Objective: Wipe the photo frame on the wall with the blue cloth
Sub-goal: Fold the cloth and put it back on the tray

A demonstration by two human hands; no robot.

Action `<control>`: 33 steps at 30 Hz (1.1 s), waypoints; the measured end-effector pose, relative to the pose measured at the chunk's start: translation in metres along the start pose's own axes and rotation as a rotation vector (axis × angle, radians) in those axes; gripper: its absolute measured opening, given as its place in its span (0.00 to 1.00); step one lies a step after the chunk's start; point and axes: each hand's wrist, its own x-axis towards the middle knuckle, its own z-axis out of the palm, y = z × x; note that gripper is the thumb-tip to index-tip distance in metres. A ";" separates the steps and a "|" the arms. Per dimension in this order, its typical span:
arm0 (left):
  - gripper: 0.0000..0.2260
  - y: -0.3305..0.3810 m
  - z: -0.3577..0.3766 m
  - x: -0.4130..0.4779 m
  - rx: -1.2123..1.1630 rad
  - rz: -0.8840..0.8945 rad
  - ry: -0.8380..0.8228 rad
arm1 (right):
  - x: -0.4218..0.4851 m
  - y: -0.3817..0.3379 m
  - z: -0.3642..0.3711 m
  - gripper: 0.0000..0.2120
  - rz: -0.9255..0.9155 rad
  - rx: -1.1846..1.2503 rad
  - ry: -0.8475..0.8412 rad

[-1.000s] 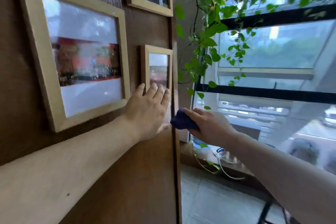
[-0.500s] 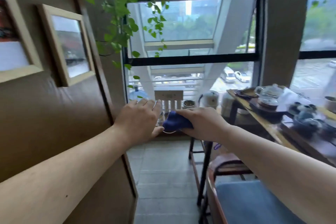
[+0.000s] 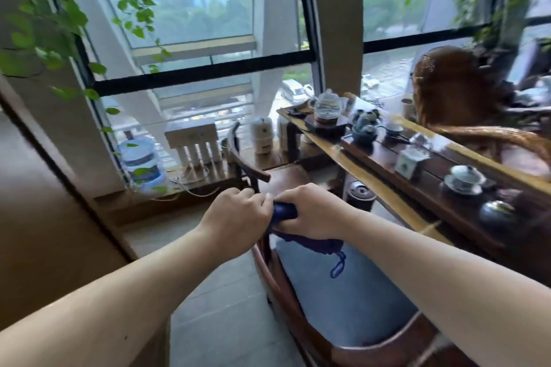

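The blue cloth (image 3: 285, 211) is bunched between both hands at the centre of the view, with a fold and a loop of it hanging below my right hand. My right hand (image 3: 310, 208) is closed around the cloth from the right. My left hand (image 3: 238, 213) meets it from the left, fingers curled onto the cloth's end. Both hands hover above a wooden chair. No photo frame is in view; only a strip of the brown wall (image 3: 35, 217) shows at the left.
A wooden chair (image 3: 298, 301) with a blue-grey seat cushion stands right below my hands. A long wooden tea table (image 3: 384, 188) with teapots and cups runs along the right. Large windows, hanging vines (image 3: 35, 24), a water bottle (image 3: 143, 161) and a filter unit lie ahead.
The view has swung right, away from the wall, and the frames have left the picture. My left hand came off the wall and joined the right on the cloth, above the chair.
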 end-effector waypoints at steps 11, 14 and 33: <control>0.06 0.072 -0.014 0.022 -0.062 0.336 0.157 | -0.141 0.016 0.006 0.18 0.454 0.047 0.003; 0.06 0.098 -0.004 0.029 -0.096 0.415 0.197 | -0.188 0.016 0.011 0.21 0.581 0.163 0.080; 0.24 0.407 0.009 0.208 -0.663 0.823 -0.134 | -0.487 0.185 -0.012 0.20 0.883 0.219 0.318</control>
